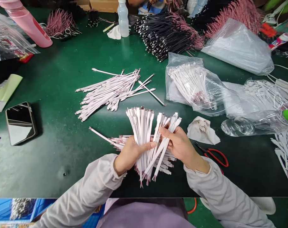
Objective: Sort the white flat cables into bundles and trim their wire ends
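Viewing: remotely, I see a green workbench (51,164) from above
Left hand (131,155): clamped around a thick bunch of white flat cables (141,142)
Right hand (179,146): clamped on a smaller cable fan (161,148), just beside the left
Cables: held over the bench near its front edge
Nearby: red-handled scissors (217,150), right of the right hand

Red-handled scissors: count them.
1: the red-handled scissors lie on the green workbench, beside the right hand; others could be hidden under the bags.

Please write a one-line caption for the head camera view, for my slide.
Left hand and right hand hold white flat cables over a green workbench.
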The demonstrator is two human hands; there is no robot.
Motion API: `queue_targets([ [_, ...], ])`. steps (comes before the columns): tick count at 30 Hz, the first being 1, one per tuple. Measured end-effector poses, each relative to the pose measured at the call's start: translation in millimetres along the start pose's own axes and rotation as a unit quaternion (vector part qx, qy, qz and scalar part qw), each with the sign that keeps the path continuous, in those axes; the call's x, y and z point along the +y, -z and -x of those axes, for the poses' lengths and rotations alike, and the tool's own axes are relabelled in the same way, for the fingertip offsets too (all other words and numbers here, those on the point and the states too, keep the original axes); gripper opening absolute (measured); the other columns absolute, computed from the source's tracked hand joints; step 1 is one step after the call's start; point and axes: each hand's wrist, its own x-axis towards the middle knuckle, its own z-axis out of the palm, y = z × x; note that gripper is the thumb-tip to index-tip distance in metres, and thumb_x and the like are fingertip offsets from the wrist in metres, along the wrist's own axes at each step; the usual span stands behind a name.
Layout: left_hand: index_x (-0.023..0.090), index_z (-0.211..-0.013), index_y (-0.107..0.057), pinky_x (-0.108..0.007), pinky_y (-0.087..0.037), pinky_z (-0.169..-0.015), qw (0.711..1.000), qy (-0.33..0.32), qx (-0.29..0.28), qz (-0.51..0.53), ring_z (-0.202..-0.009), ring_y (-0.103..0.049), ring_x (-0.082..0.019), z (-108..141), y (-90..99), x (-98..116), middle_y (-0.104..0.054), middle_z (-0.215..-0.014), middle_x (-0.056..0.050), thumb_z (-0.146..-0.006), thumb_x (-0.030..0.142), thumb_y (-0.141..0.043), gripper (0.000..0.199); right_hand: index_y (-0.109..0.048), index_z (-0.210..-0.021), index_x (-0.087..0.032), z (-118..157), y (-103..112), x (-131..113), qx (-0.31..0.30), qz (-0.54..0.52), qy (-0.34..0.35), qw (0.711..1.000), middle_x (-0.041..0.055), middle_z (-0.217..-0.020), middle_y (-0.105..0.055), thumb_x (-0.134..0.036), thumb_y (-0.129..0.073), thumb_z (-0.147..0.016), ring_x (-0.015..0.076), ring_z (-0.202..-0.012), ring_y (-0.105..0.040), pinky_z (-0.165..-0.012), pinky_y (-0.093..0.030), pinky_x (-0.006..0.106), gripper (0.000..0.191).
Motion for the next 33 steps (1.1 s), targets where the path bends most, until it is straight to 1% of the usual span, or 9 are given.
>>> queue_targets([
  [2,0.014,-0.098,-0.07,-0.039,-0.052,-0.086,1.0,-0.003,0.015,-0.018,-0.095,-0.068,-0.029,-0.2,0.7,-0.3,-0.074,-0.102,-0.01,-0.069,0.037,-0.079,0.038,-0.051,-0.064,-0.019,-0.2,-0.9,1.2,0.029,0.014,0.022,0.999,-0.008,-0.048,-0.033,-0.042,-0.08,-0.069,0.0051,-0.04,-0.03,-0.035,-0.022,0.02,0.038],
  [8,0.013,-0.091,-0.071,-0.038,-0.052,-0.086,0.997,-0.018,0.042,-0.057,-0.095,-0.067,-0.029,-1.7,2.4,-1.2,-0.074,-0.1,-0.01,-0.069,0.04,-0.078,0.035,-0.055,-0.067,-0.019,1.5,-5.1,4.9,0.06,0.04,0.068,0.995,-0.0048,-0.053,-0.041,-0.044,-0.076,-0.074,0.0086,-0.046,-0.041,-0.038,-0.031,0.022,0.033],
  [14,0.014,-0.093,-0.07,-0.037,-0.053,-0.082,0.999,-0.01,0.028,-0.035,-0.089,-0.068,-0.026,-0.5,0.8,0.1,-0.074,-0.096,-0.009,-0.069,0.037,-0.079,0.035,-0.065,-0.09,-0.02,3.0,-2.2,2.5,-0.014,-0.018,-0.047,0.999,-0.0025,-0.061,-0.056,-0.046,-0.076,-0.072,0.0124,-0.048,-0.054,-0.041,-0.045,0.025,0.033],
  [16,0.014,-0.093,-0.07,-0.036,-0.053,-0.08,0.999,-0.011,0.027,-0.029,-0.086,-0.068,-0.026,-0.4,0.7,0.4,-0.074,-0.091,-0.008,-0.068,0.037,-0.079,0.036,-0.064,-0.092,-0.02,2.7,-1.4,1.9,-0.028,-0.031,-0.059,0.997,-0.001,-0.066,-0.061,-0.045,-0.076,-0.073,0.0148,-0.049,-0.058,-0.04,-0.047,0.026,0.033],
  [19,0.013,-0.094,-0.069,-0.036,-0.054,-0.078,0.999,-0.011,0.03,-0.024,-0.084,-0.068,-0.026,-0.4,1.1,0.3,-0.074,-0.09,-0.008,-0.066,0.038,-0.081,0.039,-0.061,-0.083,-0.02,1.8,-2.6,2.0,-0.03,-0.034,-0.037,0.998,-0.003,-0.06,-0.058,-0.043,-0.076,-0.073,0.0139,-0.047,-0.057,-0.039,-0.046,0.025,0.03],
  [23,0.012,-0.09,-0.069,-0.036,-0.054,-0.077,0.999,-0.002,0.043,-0.01,-0.084,-0.068,-0.026,0.2,0.9,0.3,-0.073,-0.089,-0.009,-0.07,0.041,-0.078,0.036,-0.056,-0.072,-0.018,2.3,-6.0,3.5,0.011,-0.014,0.02,1.0,-0.0064,-0.053,-0.046,-0.04,-0.077,-0.073,0.008,-0.045,-0.048,-0.043,-0.046,0.022,0.03],
  [27,0.013,-0.092,-0.069,-0.032,-0.054,-0.071,0.999,0.006,0.042,0.01,-0.074,-0.067,-0.021,1.2,0.6,0.6,-0.073,-0.081,-0.006,-0.072,0.039,-0.077,0.033,-0.058,-0.079,-0.019,4.8,-7.2,5.2,0.037,0.018,0.055,0.998,-0.002,-0.069,-0.056,-0.044,-0.07,-0.079,0.0108,-0.05,-0.054,-0.044,-0.048,0.025,0.028],
  [30,0.014,-0.092,-0.068,-0.031,-0.054,-0.069,1.0,0.01,0.029,0.007,-0.068,-0.067,-0.019,1.4,0.7,0.3,-0.072,-0.076,-0.004,-0.072,0.037,-0.077,0.032,-0.057,-0.093,-0.023,4.8,-6.3,5.2,0.022,-0.02,0.014,0.999,-0.0027,-0.074,-0.057,-0.046,-0.069,-0.078,0.0125,-0.047,-0.055,-0.041,-0.049,0.028,0.03],
  [33,0.013,-0.097,-0.069,-0.033,-0.054,-0.074,1.0,0.008,0.023,-0.001,-0.077,-0.069,-0.023,1.3,0.1,0.3,-0.074,-0.084,-0.006,-0.07,0.035,-0.079,0.036,-0.058,-0.094,-0.023,3.2,-4.6,4.7,-0.011,-0.053,-0.046,0.997,-0.0054,-0.065,-0.051,-0.048,-0.072,-0.075,0.0128,-0.044,-0.054,-0.041,-0.052,0.03,0.035],
])
